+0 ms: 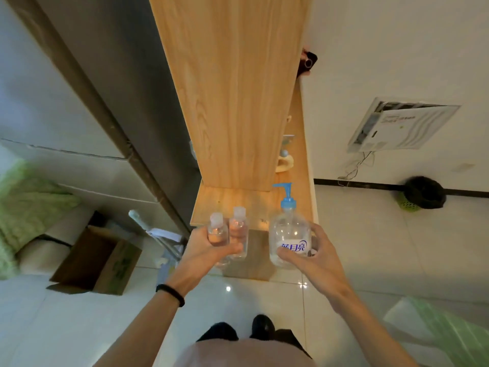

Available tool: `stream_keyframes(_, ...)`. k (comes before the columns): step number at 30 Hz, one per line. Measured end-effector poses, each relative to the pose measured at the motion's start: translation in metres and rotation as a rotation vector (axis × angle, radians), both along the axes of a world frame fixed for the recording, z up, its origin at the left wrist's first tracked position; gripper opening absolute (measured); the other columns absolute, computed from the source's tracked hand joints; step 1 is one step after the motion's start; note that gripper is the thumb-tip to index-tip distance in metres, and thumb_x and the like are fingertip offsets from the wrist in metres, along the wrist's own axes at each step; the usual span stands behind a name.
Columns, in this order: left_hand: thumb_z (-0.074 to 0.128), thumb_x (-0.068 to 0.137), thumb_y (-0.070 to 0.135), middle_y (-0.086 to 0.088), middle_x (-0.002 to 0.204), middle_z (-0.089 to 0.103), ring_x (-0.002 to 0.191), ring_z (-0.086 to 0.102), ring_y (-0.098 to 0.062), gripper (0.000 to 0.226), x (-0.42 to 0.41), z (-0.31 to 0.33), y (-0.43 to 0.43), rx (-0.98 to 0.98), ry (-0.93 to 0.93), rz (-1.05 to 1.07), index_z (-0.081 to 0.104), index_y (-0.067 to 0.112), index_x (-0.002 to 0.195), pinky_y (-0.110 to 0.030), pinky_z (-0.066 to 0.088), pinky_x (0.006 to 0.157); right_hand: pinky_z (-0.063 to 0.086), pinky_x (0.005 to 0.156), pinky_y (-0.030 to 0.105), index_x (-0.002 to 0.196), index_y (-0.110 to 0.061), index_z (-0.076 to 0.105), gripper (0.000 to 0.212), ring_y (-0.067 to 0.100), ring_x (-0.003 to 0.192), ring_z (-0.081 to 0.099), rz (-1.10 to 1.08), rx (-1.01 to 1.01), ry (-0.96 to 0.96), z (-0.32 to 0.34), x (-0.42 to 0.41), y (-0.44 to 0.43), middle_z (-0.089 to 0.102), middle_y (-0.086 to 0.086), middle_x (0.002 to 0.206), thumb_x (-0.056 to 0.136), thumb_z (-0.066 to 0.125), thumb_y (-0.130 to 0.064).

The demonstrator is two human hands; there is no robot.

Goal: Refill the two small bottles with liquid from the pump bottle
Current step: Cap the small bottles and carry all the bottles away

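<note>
small bottles (227,234) partly hidden by left fingers (232,249), wall panel (402,125) print unreadable

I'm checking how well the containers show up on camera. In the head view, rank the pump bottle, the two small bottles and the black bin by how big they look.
Largest to smallest as they appear:
1. pump bottle, clearly largest.
2. black bin, though it stands farther away, so its true size is unsure.
3. left small bottle and right small bottle: they look alike, no ranking.
</note>
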State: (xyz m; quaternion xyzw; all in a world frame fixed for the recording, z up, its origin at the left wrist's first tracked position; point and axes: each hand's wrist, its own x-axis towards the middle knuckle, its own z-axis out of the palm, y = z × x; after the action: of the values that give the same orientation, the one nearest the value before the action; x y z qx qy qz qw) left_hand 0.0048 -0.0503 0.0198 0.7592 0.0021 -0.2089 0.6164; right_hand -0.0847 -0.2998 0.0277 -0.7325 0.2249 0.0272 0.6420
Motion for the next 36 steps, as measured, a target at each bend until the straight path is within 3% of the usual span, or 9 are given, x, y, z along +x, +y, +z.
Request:
stream_keyframes(4,0.093,0.074,0.007,0.017,0.089,0.082,0.082,0.077,0.002,0.042,0.043,-0.004,-0.025,0.055,-0.066,-0.028,0.078,0.031,0.104,-0.012,0.058,0.066,0.06,0.069,0.015,0.139,-0.036,0.059,0.082,0.0,0.086,0.078,0.005,-0.068,-0.009,-0.009,0.041,-0.02,0.077,-0.005,0.117,0.074,0.1,-0.007)
stream_keyframes(8,0.097,0.069,0.011,0.026,0.087,0.079,0.079,0.072,0.01,0.045,0.08,-0.015,-0.043,0.086,-0.087,-0.066,0.075,0.033,0.102,-0.01,0.057,0.069,0.062,0.084,0.025,0.147,-0.04,0.051,0.105,0.002,0.094,0.079,0.0,-0.147,0.026,-0.023,0.074,-0.028,0.078,-0.017,0.118,0.056,0.102,-0.038)
stream_keyframes(11,0.097,0.068,0.009,0.025,0.088,0.079,0.079,0.072,0.012,0.048,0.096,-0.027,-0.047,0.075,-0.087,-0.083,0.075,0.036,0.101,-0.008,0.054,0.069,0.062,0.096,0.033,0.141,-0.047,0.05,0.103,-0.002,0.101,0.077,0.01,-0.212,0.037,-0.038,0.088,-0.028,0.076,-0.032,0.114,0.047,0.094,-0.053)
stream_keyframes(14,0.097,0.068,0.007,0.024,0.089,0.079,0.081,0.071,0.009,0.055,0.109,-0.036,-0.049,0.04,-0.074,-0.097,0.076,0.051,0.095,-0.013,0.057,0.074,0.065,0.097,0.038,0.141,-0.046,0.053,0.1,0.001,0.105,0.077,-0.001,-0.256,0.024,-0.047,0.099,-0.025,0.074,-0.032,0.116,0.052,0.096,-0.051)
stream_keyframes(19,0.096,0.067,0.001,0.033,0.089,0.076,0.083,0.069,0.015,0.055,0.124,-0.048,-0.049,0.064,-0.097,-0.128,0.071,0.039,0.099,-0.005,0.052,0.074,0.059,0.091,0.025,0.133,-0.059,0.042,0.1,-0.003,0.111,0.07,-0.037,-0.293,0.001,-0.056,0.109,-0.019,0.066,-0.037,0.121,0.05,0.097,-0.058)
stream_keyframes(23,0.097,0.066,0.003,0.016,0.095,0.078,0.087,0.072,0.008,0.056,0.13,-0.056,-0.042,0.083,-0.083,-0.122,0.07,0.038,0.101,-0.012,0.056,0.077,0.05,0.091,0.019,0.132,-0.062,0.033,0.103,-0.005,0.112,0.063,-0.044,-0.343,0.01,-0.059,0.113,-0.015,0.06,-0.036,0.126,0.048,0.091,-0.07)
stream_keyframes(28,0.094,0.06,0.024,0.008,0.104,0.077,0.093,0.071,0.004,0.052,0.141,-0.054,-0.027,0.112,-0.087,-0.227,0.07,0.035,0.105,-0.013,0.054,0.085,0.049,0.093,0.021,0.132,-0.063,0.029,0.102,0.002,0.114,0.061,-0.038,-0.389,0.002,-0.061,0.115,-0.014,0.06,-0.028,0.132,0.053,0.092,-0.066)
stream_keyframes(32,0.097,0.069,0.008,0.015,0.093,0.081,0.089,0.073,0.007,0.048,0.148,-0.055,-0.026,0.141,-0.095,-0.248,0.073,0.036,0.1,-0.012,0.056,0.077,0.048,0.092,0.021,0.138,-0.056,0.032,0.103,0.005,0.118,0.061,-0.017,-0.393,0.016,-0.062,0.115,-0.015,0.059,-0.027,0.133,0.062,0.1,-0.053)
stream_keyframes(36,0.094,0.07,0.001,0.023,0.09,0.08,0.086,0.074,0.007,0.049,0.151,-0.053,-0.029,0.125,-0.109,-0.238,0.074,0.036,0.098,-0.008,0.056,0.073,0.05,0.097,0.027,0.149,-0.045,0.032,0.111,0.01,0.123,0.061,0.005,-0.38,0.035,-0.058,0.115,-0.015,0.06,-0.02,0.138,0.061,0.099,-0.057)
